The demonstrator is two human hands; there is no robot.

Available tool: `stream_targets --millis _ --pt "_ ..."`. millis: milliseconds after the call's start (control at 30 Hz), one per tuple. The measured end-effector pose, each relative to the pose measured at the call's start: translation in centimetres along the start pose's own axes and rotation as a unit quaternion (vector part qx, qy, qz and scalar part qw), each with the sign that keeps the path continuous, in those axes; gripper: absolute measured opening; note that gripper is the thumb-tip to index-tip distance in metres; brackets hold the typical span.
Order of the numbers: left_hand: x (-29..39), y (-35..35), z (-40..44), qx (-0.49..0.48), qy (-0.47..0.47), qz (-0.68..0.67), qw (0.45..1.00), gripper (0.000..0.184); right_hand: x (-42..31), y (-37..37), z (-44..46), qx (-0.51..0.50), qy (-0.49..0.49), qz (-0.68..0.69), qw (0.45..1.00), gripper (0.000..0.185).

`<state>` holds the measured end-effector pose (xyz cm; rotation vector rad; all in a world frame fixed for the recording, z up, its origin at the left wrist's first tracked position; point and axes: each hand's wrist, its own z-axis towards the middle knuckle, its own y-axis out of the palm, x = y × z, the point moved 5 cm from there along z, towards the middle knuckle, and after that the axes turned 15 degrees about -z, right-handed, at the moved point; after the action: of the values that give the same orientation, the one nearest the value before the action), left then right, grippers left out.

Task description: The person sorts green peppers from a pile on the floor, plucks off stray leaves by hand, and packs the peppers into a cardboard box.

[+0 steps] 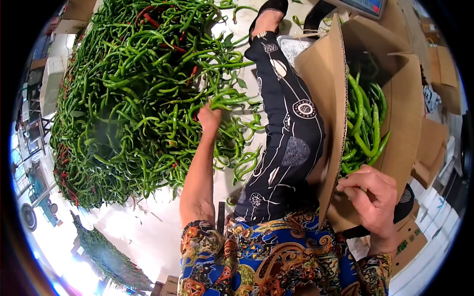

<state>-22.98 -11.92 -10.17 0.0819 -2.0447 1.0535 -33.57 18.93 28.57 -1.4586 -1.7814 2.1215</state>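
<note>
A large heap of long green chili peppers (123, 108), with some red ones mixed in, covers the floor on the left. My left hand (210, 118) reaches to the heap's right edge, its fingers closed around a few green chili peppers (229, 100) that point to the right. On my right stands an open cardboard box (332, 118) with green chili peppers (365, 116) inside. Over the box's near end is my right hand (371, 195), fingers curled in toward the thumb. No pepper sticks out of it.
My leg in dark patterned trousers (284, 128) stretches between heap and box. A scale-like device with a display (368, 6) is at the top right. More cardboard boxes (439, 64) stand at the right. Another green pile (106, 254) lies at the lower left.
</note>
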Motion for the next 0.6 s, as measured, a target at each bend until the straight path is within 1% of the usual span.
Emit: stream_targets --millis 67,100,133,200,267,300,333,367,400,467,500,533,600 --pt "-1.0 2.5 -0.3 -0.009 -0.012 0.086 0.996 0.027 1.2 0.4 -0.6 0.01 0.082 0.087 0.993 0.02" --pt "-1.2 3.6 -0.4 0.011 -0.014 0.114 0.993 0.024 1.1 0.5 -0.7 0.011 0.08 0.084 0.993 0.017" --pt "0.4 3.4 -1.1 0.03 -0.054 0.094 0.994 0.023 1.0 0.2 -0.8 0.011 0.073 0.067 0.995 0.017" --pt "0.6 3.7 -1.2 0.026 -0.046 0.102 0.993 0.016 0.7 -0.1 -1.0 0.003 0.056 0.042 0.998 0.016" --pt "-0.4 3.0 -0.5 0.043 -0.004 0.027 0.999 0.022 1.6 -0.3 -1.5 0.009 0.086 0.06 0.994 0.015" --pt "-1.7 2.3 -0.4 0.037 -0.038 -0.105 0.993 0.026 2.0 -0.5 -1.8 0.009 0.111 0.076 0.991 0.015" --pt "-4.6 2.2 0.7 0.004 -0.069 -0.189 0.979 0.023 2.4 -0.5 -2.0 0.009 0.134 0.092 0.987 0.015" --pt "-3.8 0.6 0.2 -0.032 -0.128 -0.356 0.925 0.024 2.7 -0.6 -2.2 0.018 0.141 0.1 0.985 0.014" --pt "-2.7 -1.2 -0.5 -0.064 -0.181 -0.511 0.838 0.026 3.0 -0.6 -2.2 0.017 0.151 0.107 0.983 0.013" --pt "0.4 -5.0 -1.7 -0.091 -0.2 -0.684 0.695 0.035 3.0 -0.6 -2.0 0.014 0.166 0.123 0.978 0.013" --pt "2.1 -7.2 -2.0 -0.124 -0.171 -0.684 0.698 0.041 3.0 -0.4 -2.0 0.006 0.178 0.145 0.973 0.013" --pt "3.5 -8.8 -2.8 -0.128 -0.178 -0.712 0.668 0.041 2.7 -0.2 -1.9 0.0 0.165 0.157 0.974 0.013" --pt "5.2 -11.2 -3.3 -0.139 -0.156 -0.722 0.659 0.043 2.3 0.1 -1.8 -0.009 0.144 0.178 0.973 0.014"
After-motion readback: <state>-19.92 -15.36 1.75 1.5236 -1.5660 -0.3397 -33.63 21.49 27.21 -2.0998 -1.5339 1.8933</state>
